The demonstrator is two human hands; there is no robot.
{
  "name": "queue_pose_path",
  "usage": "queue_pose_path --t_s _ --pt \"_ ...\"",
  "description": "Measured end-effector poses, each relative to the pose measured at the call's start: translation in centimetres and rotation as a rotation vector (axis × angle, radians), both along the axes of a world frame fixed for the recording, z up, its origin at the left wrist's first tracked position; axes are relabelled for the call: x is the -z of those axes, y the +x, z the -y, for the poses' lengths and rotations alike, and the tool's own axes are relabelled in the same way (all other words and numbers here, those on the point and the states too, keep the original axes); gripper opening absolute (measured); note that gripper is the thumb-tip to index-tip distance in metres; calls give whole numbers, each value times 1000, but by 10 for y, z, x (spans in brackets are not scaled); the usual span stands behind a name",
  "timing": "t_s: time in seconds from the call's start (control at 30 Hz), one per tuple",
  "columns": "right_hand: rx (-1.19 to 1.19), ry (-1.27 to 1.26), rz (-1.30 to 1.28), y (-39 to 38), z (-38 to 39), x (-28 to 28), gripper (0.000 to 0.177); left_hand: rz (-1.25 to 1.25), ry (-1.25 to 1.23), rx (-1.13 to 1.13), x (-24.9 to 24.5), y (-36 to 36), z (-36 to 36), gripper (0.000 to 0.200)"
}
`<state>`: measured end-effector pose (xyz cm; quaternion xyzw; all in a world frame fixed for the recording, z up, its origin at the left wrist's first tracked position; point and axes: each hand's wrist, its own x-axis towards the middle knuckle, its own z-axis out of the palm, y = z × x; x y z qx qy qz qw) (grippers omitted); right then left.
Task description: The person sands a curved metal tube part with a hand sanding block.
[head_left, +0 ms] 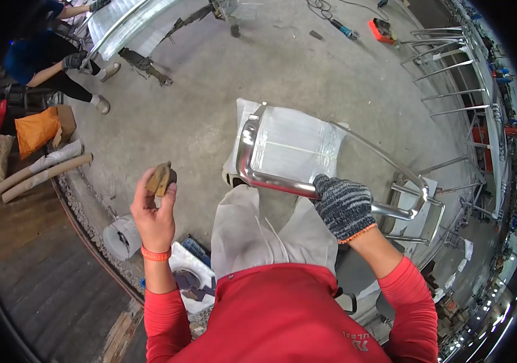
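Observation:
Between the thumb and fingers of my bare left hand (154, 215) is a small yellow-brown block (161, 178), held up left of my knees. My right hand (344, 207), in a dark knitted glove with an orange cuff, is wrapped round a shiny bent metal tube frame (270, 180). The frame lies across in front of my knees, its left bend over a support wrapped in white plastic (295, 145). Its other end reaches right, past my gloved hand. The two hands are well apart.
A co-worker (52, 63) handles a wrapped metal piece at the upper left. An orange bag (37, 132), cardboard tubes (46, 178) and a white bucket (121, 239) are at left. Metal frames (452, 94) stand at right. A red tray (381, 31) and a power tool (343, 28) lie ahead.

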<state>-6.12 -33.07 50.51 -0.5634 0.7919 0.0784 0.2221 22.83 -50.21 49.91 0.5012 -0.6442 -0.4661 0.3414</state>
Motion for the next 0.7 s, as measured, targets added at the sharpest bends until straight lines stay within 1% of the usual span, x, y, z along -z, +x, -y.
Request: queue_pose_path --t_s 0.03,0.07,0.13,0.2,0.3,0.4,0.43,0.47,0.53,0.57,0.67,0.7 --pt "9 -4 -6 2 -3 -4 24 109 -75 54 -7 0 -4 39" --pt "5 -14 2 1 -5 -10 24 117 -84 50 -13 -5 -8 39" --pt "-8 -47 28 -4 -13 -19 25 256 -273 238 -25 -22 -21 39" --pt "-38 -93 35 -10 -26 -21 25 251 -292 214 -34 -43 -40 39" --pt "-59 -66 111 -14 -31 -24 19 256 -313 184 -37 -63 -54 39" --pt "-58 -66 103 -11 -29 -25 17 183 -239 50 -37 -66 -57 45" --pt "-55 -58 104 -12 -27 -26 21 158 -309 6 -41 -67 -55 43" --pt "-65 -64 110 -14 -26 -27 21 165 -314 -4 -42 -67 -56 43" --pt "-85 -141 135 -16 -22 -30 15 234 -456 66 -43 -73 -62 45" --pt "-95 -153 102 -15 -18 -30 14 346 -537 133 -43 -78 -64 46" --pt "-98 -197 52 -16 -8 -28 14 340 -530 101 -32 -96 -64 44" --pt "-120 -233 26 -15 -4 -25 14 380 -587 34 -31 -102 -63 41"
